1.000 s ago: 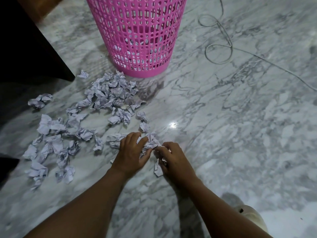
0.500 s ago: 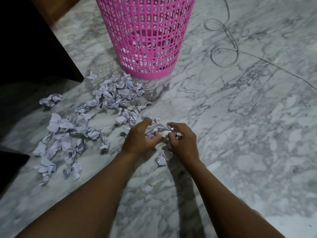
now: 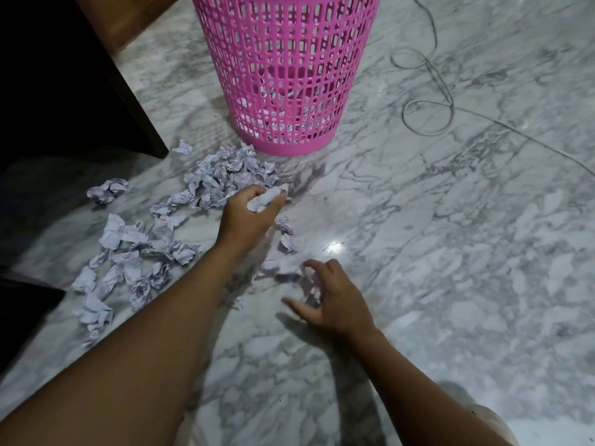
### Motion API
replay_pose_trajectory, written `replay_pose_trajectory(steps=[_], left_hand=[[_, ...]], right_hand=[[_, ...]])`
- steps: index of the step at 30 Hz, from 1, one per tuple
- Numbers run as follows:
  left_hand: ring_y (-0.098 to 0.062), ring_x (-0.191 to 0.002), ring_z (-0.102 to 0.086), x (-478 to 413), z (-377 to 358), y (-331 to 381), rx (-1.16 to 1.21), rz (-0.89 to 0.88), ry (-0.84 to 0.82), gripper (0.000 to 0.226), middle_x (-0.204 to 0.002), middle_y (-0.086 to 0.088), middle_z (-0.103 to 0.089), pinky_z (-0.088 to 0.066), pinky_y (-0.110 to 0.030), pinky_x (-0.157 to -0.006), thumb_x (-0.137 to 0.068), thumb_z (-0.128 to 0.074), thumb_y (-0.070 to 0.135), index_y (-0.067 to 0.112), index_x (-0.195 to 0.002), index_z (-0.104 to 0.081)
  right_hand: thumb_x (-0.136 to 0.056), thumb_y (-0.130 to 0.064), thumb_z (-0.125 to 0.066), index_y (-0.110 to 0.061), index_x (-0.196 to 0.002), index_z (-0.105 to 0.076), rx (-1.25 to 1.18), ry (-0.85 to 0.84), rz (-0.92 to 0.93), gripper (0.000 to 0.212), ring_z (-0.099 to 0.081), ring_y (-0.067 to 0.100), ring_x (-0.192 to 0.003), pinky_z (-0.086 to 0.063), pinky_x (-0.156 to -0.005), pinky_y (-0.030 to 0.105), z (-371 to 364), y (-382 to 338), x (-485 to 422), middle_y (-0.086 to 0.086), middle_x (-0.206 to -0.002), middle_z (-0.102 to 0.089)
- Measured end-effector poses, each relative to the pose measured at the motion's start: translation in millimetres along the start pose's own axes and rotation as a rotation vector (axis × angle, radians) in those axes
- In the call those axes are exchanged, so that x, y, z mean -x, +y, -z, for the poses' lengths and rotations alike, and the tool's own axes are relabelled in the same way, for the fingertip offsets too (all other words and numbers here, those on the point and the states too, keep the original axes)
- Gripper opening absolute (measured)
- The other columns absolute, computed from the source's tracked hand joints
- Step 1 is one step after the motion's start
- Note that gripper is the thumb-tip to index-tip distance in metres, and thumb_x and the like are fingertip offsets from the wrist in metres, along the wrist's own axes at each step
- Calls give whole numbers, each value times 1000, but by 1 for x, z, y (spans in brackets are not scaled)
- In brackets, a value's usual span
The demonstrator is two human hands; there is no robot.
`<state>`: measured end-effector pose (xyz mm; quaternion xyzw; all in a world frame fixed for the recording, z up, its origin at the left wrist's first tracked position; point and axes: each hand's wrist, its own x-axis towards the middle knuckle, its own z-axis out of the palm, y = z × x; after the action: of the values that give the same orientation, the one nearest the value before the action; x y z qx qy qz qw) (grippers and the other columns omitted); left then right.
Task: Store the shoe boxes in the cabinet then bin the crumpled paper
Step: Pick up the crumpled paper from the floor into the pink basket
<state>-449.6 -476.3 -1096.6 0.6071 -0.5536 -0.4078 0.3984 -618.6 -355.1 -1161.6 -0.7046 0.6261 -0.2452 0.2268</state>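
A: Closest to us, the right hand [image 3: 325, 297] hangs low over the marble floor [image 3: 450, 284]. It is palm down, thumb thrown out to the left, fingers half-curled and spread wide over a few blurred scraps [image 3: 283, 272]. Nothing pinched that I can make out.

B: Agreed, a wide claw, poised to rake. And the left hand [image 3: 251, 214], a little farther out?

A: Stretched forward on a long, straight forearm. Fingers and thumb are wrapped round a wad of crumpled paper [image 3: 269, 199], with white bulging out between them. It looks lifted off the floor.

B: So this is the binning step, I'd say. No shoe boxes anywhere in shot.

A: My read too, and there's plenty left. Loose balls [image 3: 128, 252] lie scattered at left. A denser heap [image 3: 225, 178] sits just beyond the left hand, right by the foot of the pink basket [image 3: 286, 75].

B: The basket stands upright, far middle, with some paper showing through the mesh low down. What does the next move need?

A: The wad has to clear the rim, which is right at the top edge of the shot. That means a lift as well as a reach, then a clean release. It's light stuff and could shed bits or bounce out.

B: Dark furniture [image 3: 64, 75] far left and a looped cable [image 3: 403, 112] far right, both well apart from that path.
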Motion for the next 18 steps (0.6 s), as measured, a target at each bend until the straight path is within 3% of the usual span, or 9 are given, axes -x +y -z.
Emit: replay_pose_trajectory(steps=[2,3,7,11,13,15,18], left_hand=[[-4,-51,-48,-2,3,-1,14,13,52,25,-59,8,-55,-37,-16,-47,-83,-74,34,14,-75,-63],[-3,-50,-47,-3,3,-2,24,17,71,23,-59,8,-55,-37,-16,-47,-83,-74,33,14,-75,-64],[-11,-53,-44,0,5,-4,-13,-5,145,25,-60,0,-52,-35,-22,-49,-81,-74,26,7,-72,-61],[-7,-51,-42,9,9,0,-89,-78,159,21,-57,2,-53,-35,-20,-48,-80,-73,20,11,-68,-58],[-4,-51,-45,17,13,3,-150,-164,168,19,-61,1,-56,-34,-15,-48,-78,-74,17,14,-68,-58],[-2,-51,-47,27,17,3,-225,-265,169,17,-63,6,-53,-33,-12,-48,-77,-73,17,17,-69,-58],[-16,-57,-47,42,23,-5,-397,-400,155,16,-68,7,-49,-38,-26,-50,-78,-66,30,15,-75,-60]], right_hand=[[-71,-76,-61,-27,-124,-59,195,-36,57,73,-58,18,-83,-52,-66,32,-10,-3,5,1,-100,-57],[-72,-73,-61,-27,-118,-62,246,-16,79,65,-56,20,-82,-50,-65,33,-14,-5,5,2,-99,-57],[-76,-31,-67,-21,-95,-62,189,35,160,22,-57,24,-87,-47,-60,31,-21,-3,8,1,-107,-58],[-72,-21,-66,-20,-90,-60,74,-93,137,19,-57,23,-82,-45,-60,35,-11,10,-5,-4,-90,-57],[-69,-16,-70,-18,-88,-63,-29,-75,99,20,-59,24,-77,-48,-61,36,-4,11,-23,-1,-85,-59],[-68,-8,-75,-16,-92,-66,-145,31,61,28,-60,21,-78,-48,-68,30,2,7,-44,3,-88,-62],[-78,-6,-73,-14,-114,-66,-152,109,86,38,-59,16,-86,-49,-72,27,6,-5,-80,7,-105,-60]])
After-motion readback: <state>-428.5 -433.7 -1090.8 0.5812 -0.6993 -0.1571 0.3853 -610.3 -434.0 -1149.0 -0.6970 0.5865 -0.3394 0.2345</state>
